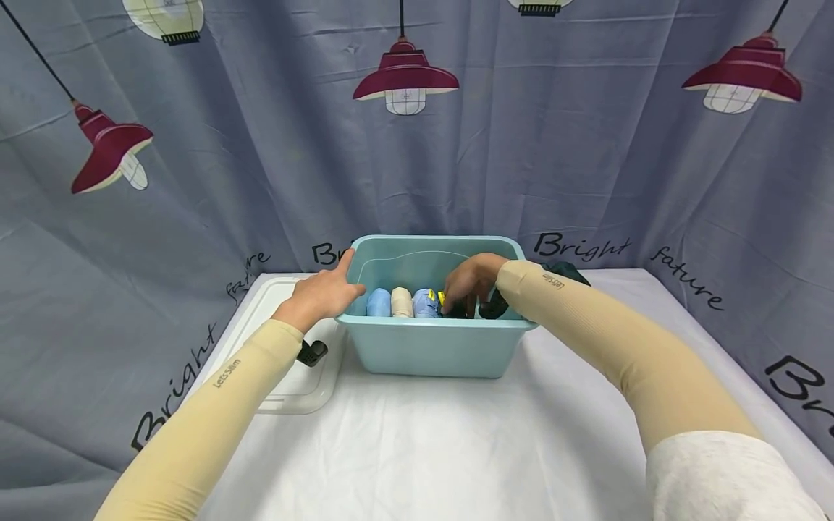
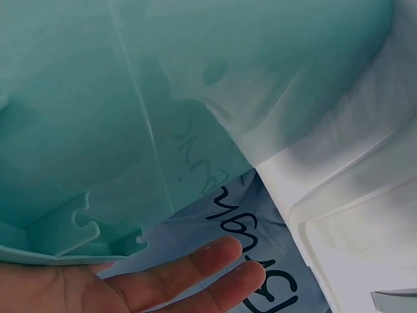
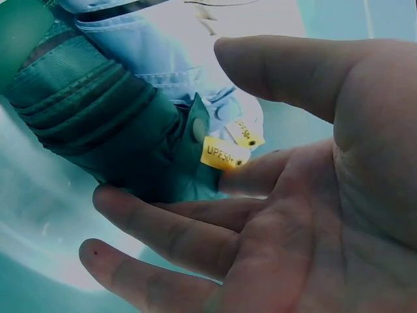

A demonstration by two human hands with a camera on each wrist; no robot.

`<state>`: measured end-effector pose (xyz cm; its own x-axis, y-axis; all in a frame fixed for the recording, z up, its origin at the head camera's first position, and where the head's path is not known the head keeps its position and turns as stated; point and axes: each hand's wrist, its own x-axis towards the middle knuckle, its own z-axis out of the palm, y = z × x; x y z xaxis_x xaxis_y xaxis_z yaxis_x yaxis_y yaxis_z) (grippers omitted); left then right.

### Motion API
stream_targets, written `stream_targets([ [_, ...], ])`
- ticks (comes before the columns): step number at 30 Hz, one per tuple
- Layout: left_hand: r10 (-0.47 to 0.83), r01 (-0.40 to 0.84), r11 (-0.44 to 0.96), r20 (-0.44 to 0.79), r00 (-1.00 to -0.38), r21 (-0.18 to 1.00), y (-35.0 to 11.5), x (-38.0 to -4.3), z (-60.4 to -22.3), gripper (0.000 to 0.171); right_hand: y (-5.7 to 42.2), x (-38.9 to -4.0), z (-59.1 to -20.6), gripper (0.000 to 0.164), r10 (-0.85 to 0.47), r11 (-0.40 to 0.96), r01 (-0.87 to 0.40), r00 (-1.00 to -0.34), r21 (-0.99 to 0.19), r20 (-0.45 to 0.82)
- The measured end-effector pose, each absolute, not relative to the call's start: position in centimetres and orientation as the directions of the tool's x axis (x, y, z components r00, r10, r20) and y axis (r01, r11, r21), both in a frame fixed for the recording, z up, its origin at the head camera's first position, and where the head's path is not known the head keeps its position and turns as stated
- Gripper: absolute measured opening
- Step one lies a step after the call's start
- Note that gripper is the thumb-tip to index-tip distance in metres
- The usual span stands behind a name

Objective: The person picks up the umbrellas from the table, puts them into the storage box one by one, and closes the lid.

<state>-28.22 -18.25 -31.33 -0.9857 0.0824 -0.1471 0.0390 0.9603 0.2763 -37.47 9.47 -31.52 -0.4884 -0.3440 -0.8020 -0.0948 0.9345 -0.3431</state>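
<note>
Sleeved arms [image 1: 218,412] outstretched, hands [image 1: 321,297] [image 1: 470,281] at tub [image 1: 436,351]

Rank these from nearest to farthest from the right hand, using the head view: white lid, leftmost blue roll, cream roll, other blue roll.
1. Other blue roll: just left of the right hand, in the tub.
2. Cream roll: next one left.
3. Leftmost blue roll: beyond the cream roll.
4. White lid: on the table, left of the tub.

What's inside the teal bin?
Inside the teal bin: light-blue roll, cream roll, blue roll and dark green roll, by the right hand. Anything beneath them, or behind the hand, is covered.
</note>
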Motion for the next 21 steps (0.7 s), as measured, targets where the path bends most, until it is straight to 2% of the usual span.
stream_targets([
  [11,0.079,0.034,0.961,-0.154,-0.985,0.275,-18.2,-28.0,-31.2,0.087,10.0,-37.2,-30.6,0.060,-0.375,0.927,-0.187,-0.517,-0.326,-0.770],
  [17,0.085,0.040,0.960,-0.154,-0.984,0.277,-18.1,-28.0,-31.2,0.087,10.9,-36.9,-30.0,0.073,-0.412,0.905,-0.141,-0.524,-0.401,-0.745],
  [21,0.087,0.042,0.958,-0.146,-0.986,0.284,-18.1,-28.1,-31.1,0.087,11.7,-36.6,-28.8,0.078,-0.436,0.881,-0.101,-0.552,-0.462,-0.711],
])
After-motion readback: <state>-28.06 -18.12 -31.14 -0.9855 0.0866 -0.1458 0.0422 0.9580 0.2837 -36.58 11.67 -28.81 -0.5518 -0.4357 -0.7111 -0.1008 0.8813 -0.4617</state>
